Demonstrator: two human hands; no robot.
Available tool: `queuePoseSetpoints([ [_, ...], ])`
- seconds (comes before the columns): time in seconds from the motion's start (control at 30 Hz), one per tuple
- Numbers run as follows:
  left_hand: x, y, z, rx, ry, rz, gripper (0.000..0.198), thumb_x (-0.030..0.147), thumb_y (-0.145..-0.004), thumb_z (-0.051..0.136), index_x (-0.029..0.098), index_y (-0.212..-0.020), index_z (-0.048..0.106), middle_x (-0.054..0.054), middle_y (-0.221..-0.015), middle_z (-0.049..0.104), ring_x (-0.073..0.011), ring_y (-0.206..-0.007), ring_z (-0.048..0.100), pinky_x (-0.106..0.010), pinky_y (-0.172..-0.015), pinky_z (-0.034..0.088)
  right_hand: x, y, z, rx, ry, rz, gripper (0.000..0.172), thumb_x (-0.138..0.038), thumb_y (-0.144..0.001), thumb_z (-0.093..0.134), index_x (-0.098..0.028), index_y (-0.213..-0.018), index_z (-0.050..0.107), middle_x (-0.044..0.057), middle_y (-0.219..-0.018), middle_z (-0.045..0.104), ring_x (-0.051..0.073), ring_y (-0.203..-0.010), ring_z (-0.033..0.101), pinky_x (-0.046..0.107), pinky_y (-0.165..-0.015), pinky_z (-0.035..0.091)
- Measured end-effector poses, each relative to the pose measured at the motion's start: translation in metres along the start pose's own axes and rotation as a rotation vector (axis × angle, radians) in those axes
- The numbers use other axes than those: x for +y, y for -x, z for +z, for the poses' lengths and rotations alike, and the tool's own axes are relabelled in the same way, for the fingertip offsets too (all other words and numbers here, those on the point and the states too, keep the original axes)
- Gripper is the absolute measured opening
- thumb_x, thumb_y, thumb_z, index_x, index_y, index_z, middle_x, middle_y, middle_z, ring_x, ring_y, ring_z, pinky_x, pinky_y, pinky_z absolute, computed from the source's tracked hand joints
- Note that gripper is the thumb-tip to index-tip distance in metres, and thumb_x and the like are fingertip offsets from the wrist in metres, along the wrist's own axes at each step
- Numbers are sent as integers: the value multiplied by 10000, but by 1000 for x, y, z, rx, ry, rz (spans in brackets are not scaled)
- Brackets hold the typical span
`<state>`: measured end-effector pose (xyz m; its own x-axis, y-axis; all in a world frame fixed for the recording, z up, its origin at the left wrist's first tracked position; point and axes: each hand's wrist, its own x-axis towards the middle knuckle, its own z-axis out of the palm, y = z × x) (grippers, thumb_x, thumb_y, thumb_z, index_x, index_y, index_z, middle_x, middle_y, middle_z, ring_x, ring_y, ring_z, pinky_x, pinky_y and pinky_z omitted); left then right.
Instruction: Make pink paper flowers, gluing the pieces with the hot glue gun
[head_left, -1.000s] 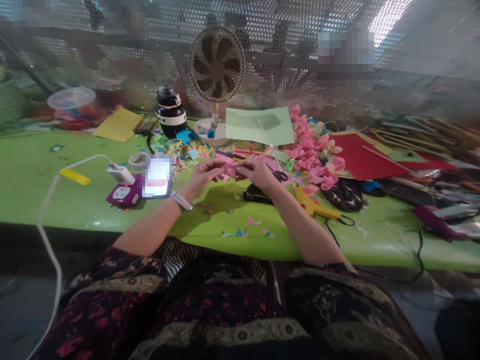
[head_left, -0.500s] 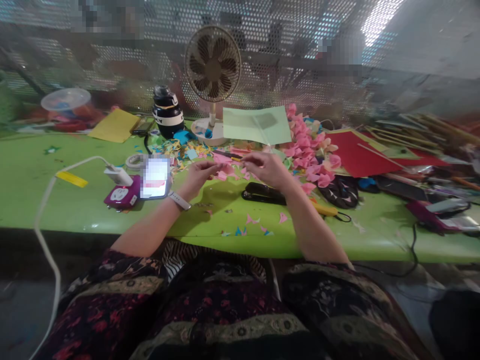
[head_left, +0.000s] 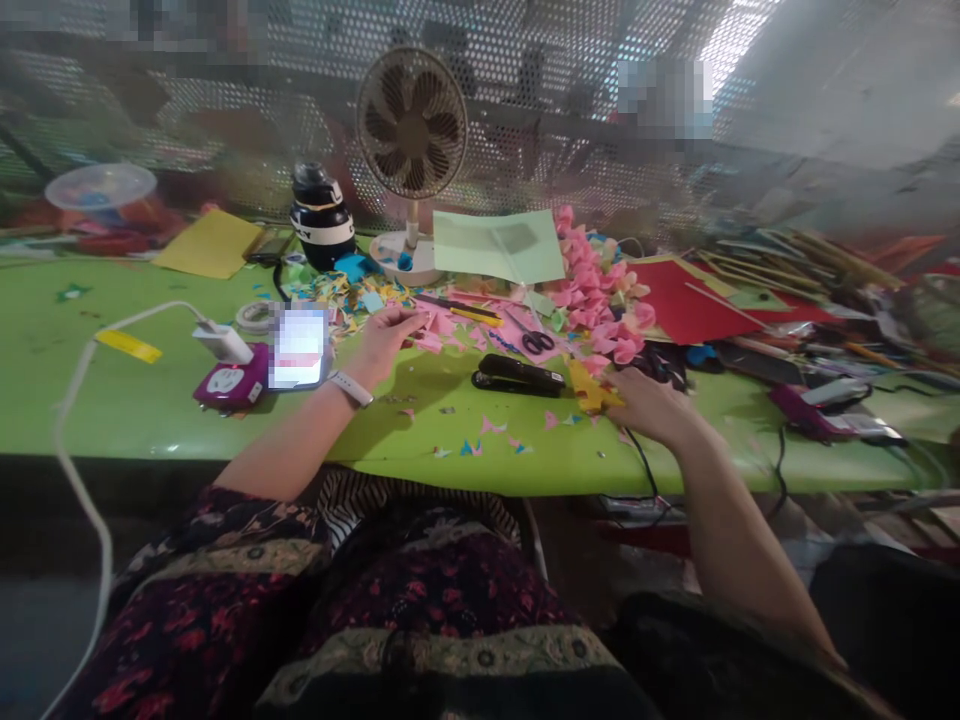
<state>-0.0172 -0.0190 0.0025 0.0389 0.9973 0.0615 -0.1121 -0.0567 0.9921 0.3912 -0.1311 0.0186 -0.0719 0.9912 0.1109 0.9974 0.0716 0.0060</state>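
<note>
My left hand (head_left: pixel 384 338) is over the green table (head_left: pixel 112 400), its fingers pinched on a small pink paper piece (head_left: pixel 429 330). My right hand (head_left: pixel 651 404) lies to the right near the table's front edge, its fingers closed around the yellow glue gun (head_left: pixel 589 388). Between the two hands lies a black stapler (head_left: pixel 517 375). Just behind it are scissors (head_left: pixel 534 340) and a heap of pink paper flowers (head_left: pixel 596 290).
A small fan (head_left: pixel 411 130) stands at the back with a black bottle (head_left: pixel 319 218) beside it. A phone (head_left: pixel 298 348) and a purple charger block (head_left: pixel 225 378) with a white cable sit at left. Red paper (head_left: pixel 682 300), sticks and cables crowd the right. Paper scraps litter the table.
My right hand has left the pink paper piece, moved right and down, and closed on the yellow glue gun. The left hand stays on the paper.
</note>
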Motion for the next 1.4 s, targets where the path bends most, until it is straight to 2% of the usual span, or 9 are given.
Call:
queuePoseSetpoints([
  [0.17, -3, -4, -4, 3, 8, 27, 311, 452, -668, 883, 208, -740, 704, -9, -717, 679, -122, -668, 618, -238, -578, 453, -15, 6, 10, -38, 65, -23, 374, -214, -733, 595, -183, -1102, 645, 166, -1121, 644, 331, -1067, 615, 413, -853, 502],
  [0.33, -2, -5, -4, 1, 4, 29, 304, 435, -682, 875, 199, -750, 697, -12, -744, 680, -113, -673, 615, -239, -600, 449, -19, 7, 4, 195, -88, 106, 418, -256, -741, 584, -194, -1151, 633, 159, -1135, 623, 316, -1096, 593, 403, -875, 508],
  [0.47, 3, -1, -2, 13, 15, 6, 357, 465, -625, 905, 190, -731, 705, -16, -755, 685, -110, -683, 606, -218, -603, 452, -14, -2, 2, 399, -315, 292, 374, -271, -644, 670, -205, -1012, 689, 102, -985, 669, 278, -934, 627, 375, -793, 519],
  [0.7, 4, 0, 0, 15, 63, -6, 269, 378, -664, 901, 186, -725, 724, -1, -743, 679, -73, -641, 586, -183, -577, 440, -22, -28, -6, 417, -1037, 698, 229, -263, -567, 791, -190, -709, 627, -30, -591, 594, 122, -536, 508, 239, -477, 403],
  [0.9, -1, -4, 3, 26, 230, 5, 342, 407, -599, 944, 183, -686, 701, 59, -536, 549, -36, -457, 436, -171, -446, 340, -63, -42, -26, 308, -1575, 531, 344, -238, -473, 877, -189, -714, 636, -40, -629, 628, 95, -536, 558, 184, -422, 432],
  [1.03, 2, -3, 3, -117, 299, 122, 355, 492, -629, 923, 223, -781, 748, 41, -626, 629, -63, -537, 547, -198, -528, 468, -99, -55, -32, 181, -1676, 399, 355, -243, -479, 890, -181, -742, 659, -29, -676, 660, 85, -561, 583, 167, -423, 428],
  [1.2, 15, 6, 7, -399, -71, 540, 207, 454, -798, 832, 260, -860, 802, -72, -1166, 717, -191, -1087, 680, -384, -925, 591, -140, -67, -36, 53, -1665, 301, 351, -295, -511, 902, -178, -738, 661, -23, -671, 654, 88, -566, 581, 177, -439, 432],
  [1.3, 18, 11, 14, -350, -278, 689, 177, 420, -868, 774, 245, -885, 793, -90, -1262, 679, -204, -1171, 640, -420, -978, 571, -158, -69, -38, 19, -1619, 224, 361, -335, -525, 903, -183, -749, 664, -9, -718, 678, 93, -604, 590, 184, -470, 431],
  [1.4, 17, 15, 19, -268, -368, 759, 193, 414, -892, 748, 224, -910, 779, -97, -1188, 690, -190, -1093, 652, -359, -864, 591, -170, -68, -40, -16, -1571, 162, 357, -368, -545, 896, -184, -761, 679, 13, -760, 701, 109, -645, 607, 204, -508, 440],
])
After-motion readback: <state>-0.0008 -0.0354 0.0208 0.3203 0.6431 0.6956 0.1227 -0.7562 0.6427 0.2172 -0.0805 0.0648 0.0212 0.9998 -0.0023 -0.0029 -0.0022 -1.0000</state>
